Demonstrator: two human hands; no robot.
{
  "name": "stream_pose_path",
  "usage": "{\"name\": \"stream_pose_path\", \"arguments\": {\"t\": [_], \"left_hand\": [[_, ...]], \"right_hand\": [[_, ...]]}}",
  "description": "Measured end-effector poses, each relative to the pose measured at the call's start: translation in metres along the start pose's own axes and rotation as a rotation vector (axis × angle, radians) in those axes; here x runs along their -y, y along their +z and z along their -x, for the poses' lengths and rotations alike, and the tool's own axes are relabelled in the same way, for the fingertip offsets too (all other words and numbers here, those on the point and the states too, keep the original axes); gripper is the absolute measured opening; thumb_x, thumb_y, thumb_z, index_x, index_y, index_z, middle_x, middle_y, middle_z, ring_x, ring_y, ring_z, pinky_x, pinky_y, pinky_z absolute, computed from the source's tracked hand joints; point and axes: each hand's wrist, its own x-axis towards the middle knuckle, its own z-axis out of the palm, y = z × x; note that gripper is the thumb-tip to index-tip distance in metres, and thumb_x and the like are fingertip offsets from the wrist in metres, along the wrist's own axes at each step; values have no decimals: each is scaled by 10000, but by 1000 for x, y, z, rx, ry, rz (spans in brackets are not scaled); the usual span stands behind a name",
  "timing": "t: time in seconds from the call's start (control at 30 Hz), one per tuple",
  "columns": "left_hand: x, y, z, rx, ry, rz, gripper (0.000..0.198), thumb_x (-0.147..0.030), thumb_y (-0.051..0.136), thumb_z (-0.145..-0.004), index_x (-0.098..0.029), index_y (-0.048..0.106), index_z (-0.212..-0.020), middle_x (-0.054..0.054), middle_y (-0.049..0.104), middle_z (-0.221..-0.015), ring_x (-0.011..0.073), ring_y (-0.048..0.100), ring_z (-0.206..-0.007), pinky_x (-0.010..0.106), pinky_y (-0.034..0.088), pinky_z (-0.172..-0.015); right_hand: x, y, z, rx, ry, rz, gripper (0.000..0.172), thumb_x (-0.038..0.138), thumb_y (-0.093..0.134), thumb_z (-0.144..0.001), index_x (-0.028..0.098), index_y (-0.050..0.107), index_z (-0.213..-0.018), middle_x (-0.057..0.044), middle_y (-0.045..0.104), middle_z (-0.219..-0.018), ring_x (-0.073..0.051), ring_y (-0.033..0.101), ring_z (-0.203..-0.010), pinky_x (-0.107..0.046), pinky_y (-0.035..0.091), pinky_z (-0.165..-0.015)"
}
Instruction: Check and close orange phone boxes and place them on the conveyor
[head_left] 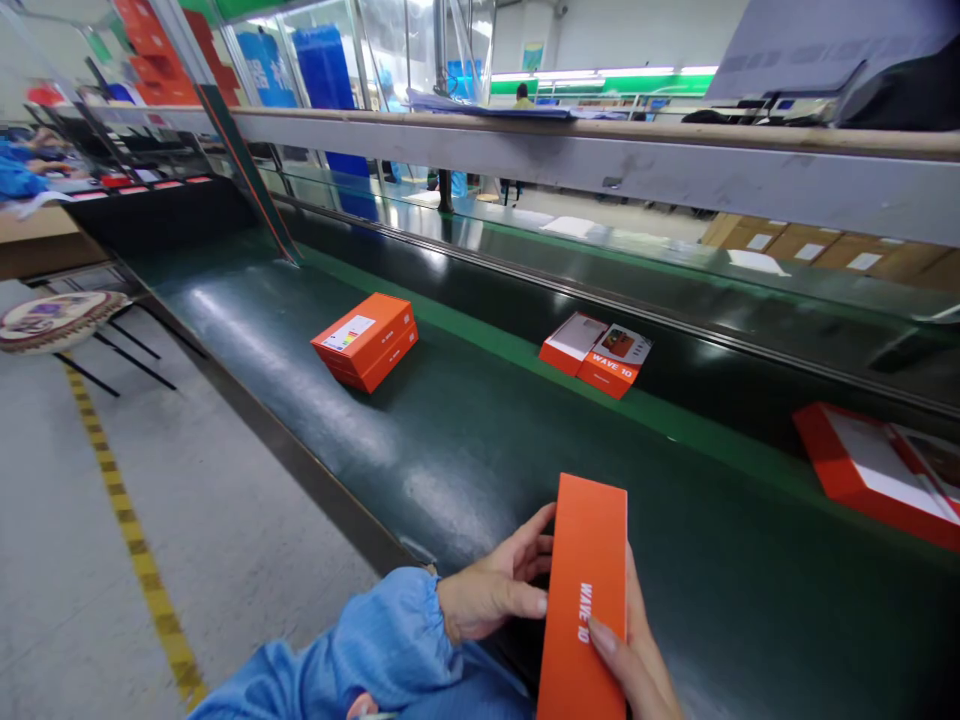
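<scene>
Orange WAVE 10 box (583,600): closed, with its narrow printed face turned up, held between both hands above the near part of the belt.

Left hand (487,585): clenched around the box's left long edge, its blue sleeve (382,640) gathered at the wrist.

Right hand (637,660): gripping the opposite edge, with the thumb pressed on the printed face.

Edges: the green conveyor belt (465,440) ran diagonally, bordered on the near side by a dark side rail (300,470) and on the far side by a glass guard (525,240) under a wood-capped metal rail (600,140).

Open room: bare belt stretched ahead of the hands, and grey floor (75,500) with a yellow-and-black line (131,530) lay left of it.

In the way: a closed orange box (366,342) sat ahead on the belt.

Containers: an opened orange box (596,352) lay farther along, with a printed card showing; a larger open orange box (874,470) with a white lining sat at the right edge of view. Cardboard cartons (810,245) stood beyond the guard.
</scene>
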Motion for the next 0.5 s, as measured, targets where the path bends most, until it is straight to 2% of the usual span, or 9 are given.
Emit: {"name": "stream_pose_path", "arguments": {"t": [0.1,0.2,0.27,0.4,0.5], "left_hand": [[0,2,2,-49,-13,-40,957,-183,780,-545,-275,376,-1408,80,510,-1240,287,422,-1224,436,289,-1051],[0,4,4,-106,-14,-14,994,-166,761,-504,-256,365,-1412,84,530,-1199,304,453,-1185,459,305,-1032],[1,6,3,-117,24,43,980,-155,738,-509,-237,363,-1411,90,547,-1183,316,462,-1183,470,297,-1042],[9,10,0,-47,111,188,863,-106,659,-548,-211,413,-1368,112,541,-1258,311,492,-1172,464,327,-1033],[17,10,-2,-19,163,277,778,-90,618,-552,-174,469,-1312,125,557,-1257,290,545,-1109,446,372,-1004]], "right_hand": [[15,1,2,-8,70,-97,709,579,330,-898,336,-11,-1470,-16,33,-1554,-293,35,-1420,-574,75,-1141],[24,1,1,-27,78,-122,700,583,358,-887,331,61,-1469,-5,70,-1551,-287,57,-1420,-554,78,-1150],[22,-2,-1,-63,107,-151,710,579,399,-875,335,95,-1469,-7,121,-1544,-300,107,-1413,-549,126,-1148],[13,-14,-3,-99,127,-182,795,590,533,-810,368,128,-1457,-25,204,-1523,-342,271,-1358,-544,295,-1095],[15,-23,-3,-144,76,-101,790,599,564,-792,368,185,-1445,-47,254,-1498,-353,339,-1319,-563,299,-1082]]}}
